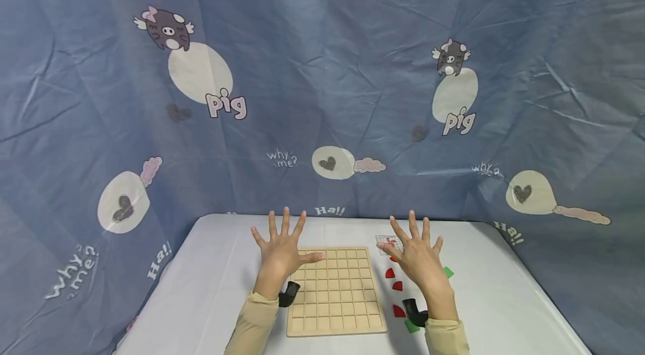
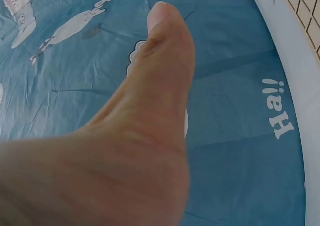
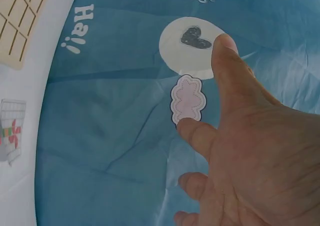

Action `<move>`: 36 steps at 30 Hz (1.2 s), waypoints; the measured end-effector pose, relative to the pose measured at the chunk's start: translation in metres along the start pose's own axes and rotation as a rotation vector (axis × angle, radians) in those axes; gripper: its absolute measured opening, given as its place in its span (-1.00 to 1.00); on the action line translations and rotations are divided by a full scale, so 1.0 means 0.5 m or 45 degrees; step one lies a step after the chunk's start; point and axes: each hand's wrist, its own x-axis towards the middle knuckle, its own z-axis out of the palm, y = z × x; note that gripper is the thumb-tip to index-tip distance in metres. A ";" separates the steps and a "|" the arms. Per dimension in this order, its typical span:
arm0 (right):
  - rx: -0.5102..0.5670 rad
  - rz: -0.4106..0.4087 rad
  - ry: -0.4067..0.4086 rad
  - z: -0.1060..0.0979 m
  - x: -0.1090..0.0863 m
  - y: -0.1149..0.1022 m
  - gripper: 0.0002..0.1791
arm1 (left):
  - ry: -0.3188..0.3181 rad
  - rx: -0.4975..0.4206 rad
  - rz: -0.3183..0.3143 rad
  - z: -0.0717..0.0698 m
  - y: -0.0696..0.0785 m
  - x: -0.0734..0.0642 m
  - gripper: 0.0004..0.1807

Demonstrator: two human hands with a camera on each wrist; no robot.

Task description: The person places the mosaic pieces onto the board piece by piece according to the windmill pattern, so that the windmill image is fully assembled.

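Observation:
Both hands are raised over the table with fingers spread and nothing held. My left hand (image 1: 280, 254) overlaps the left edge of a wooden grid board (image 1: 335, 290) in the head view, its thumb pointing right across the board's upper part. My right hand (image 1: 420, 257) is to the right of the board, above several red quarter-round pieces (image 1: 397, 286) and green pieces (image 1: 412, 326). A small printed grid card (image 1: 388, 243) with a red pattern lies partly behind the right thumb. In the left wrist view the left thumb (image 2: 170, 60) stands straight up.
A white-covered table (image 1: 216, 265) carries the board and pieces. Behind it and at both sides hangs a blue cloth (image 1: 282, 92) printed with pigs and words. Each wrist wears a black camera mount (image 1: 289, 294).

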 end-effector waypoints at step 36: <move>0.173 -0.351 0.008 0.063 0.018 0.091 -0.23 | -0.381 -0.095 0.545 0.060 -0.125 0.018 0.41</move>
